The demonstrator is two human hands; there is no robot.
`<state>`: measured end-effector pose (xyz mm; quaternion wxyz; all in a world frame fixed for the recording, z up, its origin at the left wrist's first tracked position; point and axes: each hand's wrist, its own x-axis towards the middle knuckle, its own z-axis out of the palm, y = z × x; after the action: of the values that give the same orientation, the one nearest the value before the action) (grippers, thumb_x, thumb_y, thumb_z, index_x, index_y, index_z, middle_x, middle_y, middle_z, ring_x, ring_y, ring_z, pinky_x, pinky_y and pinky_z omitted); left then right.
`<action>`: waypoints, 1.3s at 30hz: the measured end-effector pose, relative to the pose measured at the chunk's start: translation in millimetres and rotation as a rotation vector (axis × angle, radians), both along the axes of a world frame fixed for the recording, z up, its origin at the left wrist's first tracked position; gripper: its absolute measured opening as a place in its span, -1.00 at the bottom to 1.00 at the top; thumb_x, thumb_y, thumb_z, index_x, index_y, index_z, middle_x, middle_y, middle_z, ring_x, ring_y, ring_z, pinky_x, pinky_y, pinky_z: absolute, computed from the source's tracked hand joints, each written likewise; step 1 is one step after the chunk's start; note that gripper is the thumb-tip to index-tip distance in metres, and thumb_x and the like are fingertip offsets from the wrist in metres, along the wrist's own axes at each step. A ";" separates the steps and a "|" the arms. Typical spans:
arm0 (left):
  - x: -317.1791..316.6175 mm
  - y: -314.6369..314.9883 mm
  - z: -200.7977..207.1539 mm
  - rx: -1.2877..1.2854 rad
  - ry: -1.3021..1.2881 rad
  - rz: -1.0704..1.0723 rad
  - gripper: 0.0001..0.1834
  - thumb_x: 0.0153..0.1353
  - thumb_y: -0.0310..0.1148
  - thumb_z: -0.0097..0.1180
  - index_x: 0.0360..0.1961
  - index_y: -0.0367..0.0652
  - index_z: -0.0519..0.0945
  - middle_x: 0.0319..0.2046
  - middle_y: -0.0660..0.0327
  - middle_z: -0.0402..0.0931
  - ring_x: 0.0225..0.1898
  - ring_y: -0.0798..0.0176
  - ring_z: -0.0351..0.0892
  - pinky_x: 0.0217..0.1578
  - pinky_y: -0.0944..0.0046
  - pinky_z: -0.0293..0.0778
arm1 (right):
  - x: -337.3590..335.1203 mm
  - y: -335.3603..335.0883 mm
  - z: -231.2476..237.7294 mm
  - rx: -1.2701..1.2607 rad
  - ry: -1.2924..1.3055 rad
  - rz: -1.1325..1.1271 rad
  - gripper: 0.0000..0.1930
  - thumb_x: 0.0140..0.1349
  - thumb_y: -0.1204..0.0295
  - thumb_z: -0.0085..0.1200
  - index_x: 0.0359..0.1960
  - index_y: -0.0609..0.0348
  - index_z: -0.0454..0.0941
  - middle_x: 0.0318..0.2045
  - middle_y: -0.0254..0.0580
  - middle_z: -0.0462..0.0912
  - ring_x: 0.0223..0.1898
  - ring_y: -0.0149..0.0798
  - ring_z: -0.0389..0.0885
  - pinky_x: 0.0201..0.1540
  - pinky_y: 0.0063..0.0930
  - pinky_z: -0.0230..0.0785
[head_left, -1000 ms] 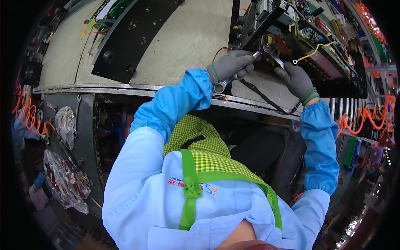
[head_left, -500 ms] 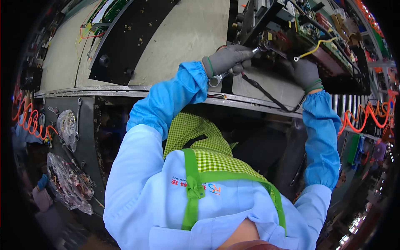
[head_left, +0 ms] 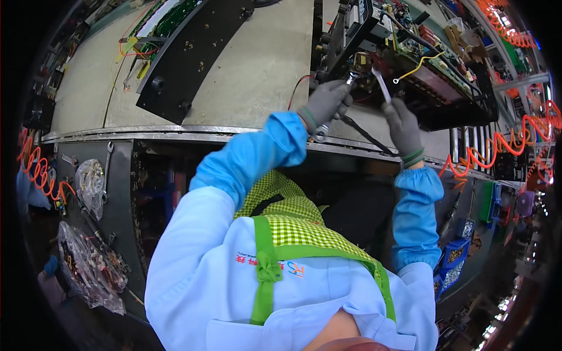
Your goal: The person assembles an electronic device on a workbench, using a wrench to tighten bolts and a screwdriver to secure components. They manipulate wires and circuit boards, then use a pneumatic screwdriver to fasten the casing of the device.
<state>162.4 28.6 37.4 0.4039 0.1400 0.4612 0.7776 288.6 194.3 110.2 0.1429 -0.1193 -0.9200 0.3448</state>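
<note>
Though a ring-ended wrench [head_left: 321, 134] is grasped by the left hand [head_left: 328, 104] and a second wrench [head_left: 381, 85] by the right hand [head_left: 403, 124], work is judged unfinished: on the electronics unit [head_left: 404, 50], placed toward the worktop's [head_left: 263, 70] front right corner, a yellow lead [head_left: 419, 68] is left unattached.

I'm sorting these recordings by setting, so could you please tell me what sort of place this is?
Probably an electronics assembly or repair shop: there is a unit with exposed circuit boards, coiled orange lines hang at both sides, and the left hand holds a wrench.
</note>
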 end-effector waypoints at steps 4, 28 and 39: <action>31.3 19.2 0.8 0.038 -0.003 0.215 -0.78 0.37 -0.22 -0.11 -0.24 -0.11 0.48 -0.57 0.35 0.39 -0.66 0.52 0.32 -0.69 0.49 0.28 | 12.0 -46.1 10.6 -0.682 -0.209 -0.109 -0.79 0.26 0.32 -0.05 -0.27 0.23 0.48 -0.61 -0.34 0.41 -0.65 -0.48 0.40 -0.63 -0.58 0.22; 22.6 39.1 -75.1 0.513 -0.143 0.145 -0.79 0.27 -0.43 -0.17 -0.09 -0.14 0.42 -0.49 0.42 0.36 -0.52 0.55 0.37 -0.50 0.50 0.40 | -54.7 -128.8 -13.2 -1.538 0.185 -0.202 -0.75 0.27 0.47 -0.04 -0.06 0.34 0.40 -0.39 -0.21 0.50 -0.42 -0.33 0.52 -0.42 -0.51 0.50; 22.7 31.8 -80.4 0.497 -0.159 0.157 -0.83 0.28 -0.42 -0.17 -0.15 -0.13 0.43 -0.51 0.43 0.36 -0.53 0.54 0.37 -0.51 0.50 0.40 | -77.7 -145.4 -10.0 -1.672 0.247 -0.187 -0.81 0.29 0.49 -0.09 -0.16 0.40 0.36 -0.37 -0.13 0.51 -0.25 -0.14 0.58 -0.14 -0.17 0.59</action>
<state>185.1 60.4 -43.0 0.3304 0.1372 0.2326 0.9044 211.0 48.9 100.2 0.1351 -0.2227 -0.3270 0.9084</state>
